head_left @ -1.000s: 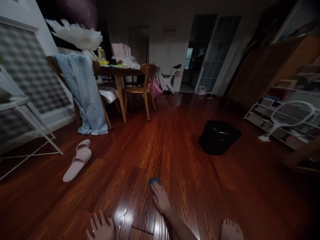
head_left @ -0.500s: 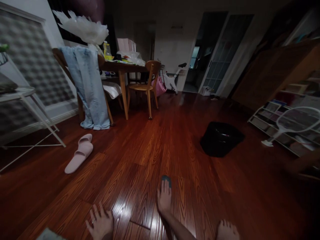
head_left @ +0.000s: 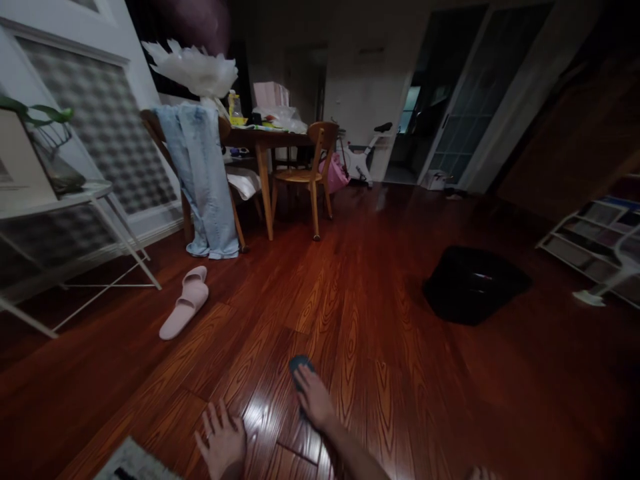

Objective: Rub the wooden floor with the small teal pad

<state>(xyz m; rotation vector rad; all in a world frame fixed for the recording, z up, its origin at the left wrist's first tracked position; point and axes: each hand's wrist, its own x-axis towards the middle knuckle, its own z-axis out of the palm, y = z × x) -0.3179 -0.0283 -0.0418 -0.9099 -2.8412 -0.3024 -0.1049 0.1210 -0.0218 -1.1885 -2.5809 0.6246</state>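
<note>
Pressed against the reddish wooden floor (head_left: pixel 360 293), my right hand (head_left: pixel 315 398) holds a small dark blue-grey object (head_left: pixel 301 369) under its fingers. What the object is, I cannot make out for sure; its rounded front end sticks out past the fingertips. My left hand (head_left: pixel 223 440), with a ring on one finger, is spread on the floor to the left, nearest a patch of glare, and holds nothing. A light grey-green mat or cloth (head_left: pixel 134 461) lies at the bottom left.
A pink slipper (head_left: pixel 185 303) and a white metal table (head_left: pixel 95 190) are on the left. Jeans (head_left: pixel 203 180) hang over a chair by the dining table (head_left: pixel 263 138). A black bin (head_left: pixel 475 283) stands right, near a white shelf (head_left: pixel 590 243).
My right hand and the object under it have moved left, nearer my left hand. The view has turned left, so the furniture appears farther right.
</note>
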